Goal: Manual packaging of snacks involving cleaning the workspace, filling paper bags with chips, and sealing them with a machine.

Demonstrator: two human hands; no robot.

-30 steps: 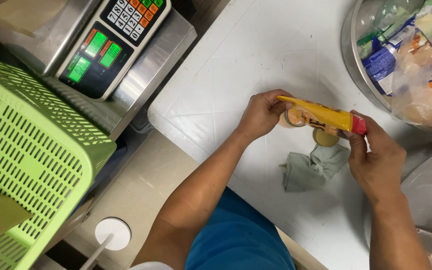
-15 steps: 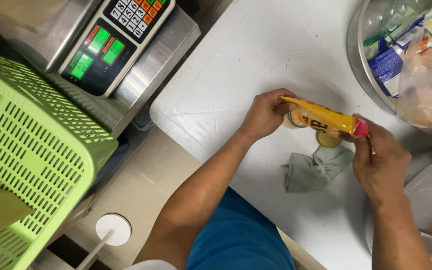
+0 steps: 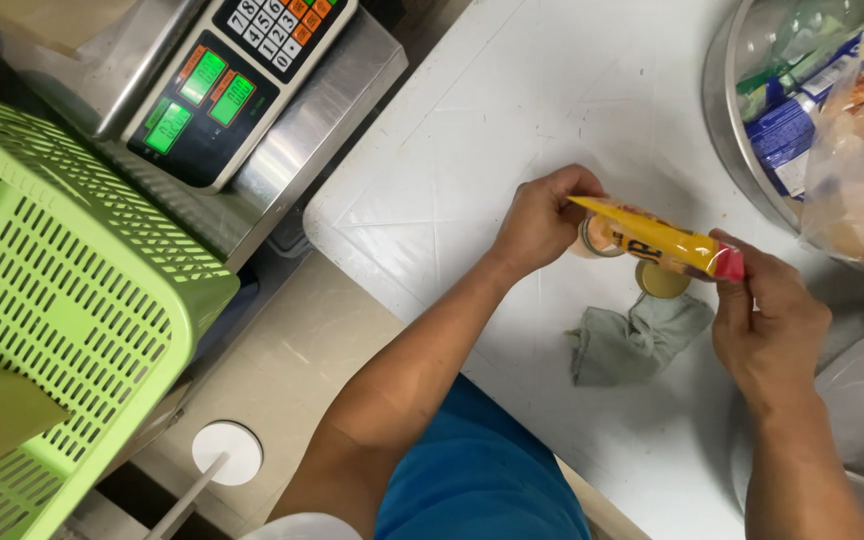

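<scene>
A long yellow packet (image 3: 652, 236) with a red end stretches between both hands over the white cutting board (image 3: 472, 150). My left hand (image 3: 542, 218) grips its left end, right beside a small open jar (image 3: 597, 238). My right hand (image 3: 767, 315) pinches the red end. A round yellow lid (image 3: 660, 282) lies on the board under the packet. A crumpled grey cloth (image 3: 632, 340) rests just below the lid.
A large metal bowl (image 3: 742, 170) with several packets stands at the upper right. A digital scale (image 3: 242, 70) with green displays and a keypad sits upper left. A green slotted basket (image 3: 52, 320) fills the left side. A white cup lid with straw (image 3: 227, 452) is at the bottom.
Both hands with the packet have stayed nearly in place over the jar; only the view has shifted slightly.
</scene>
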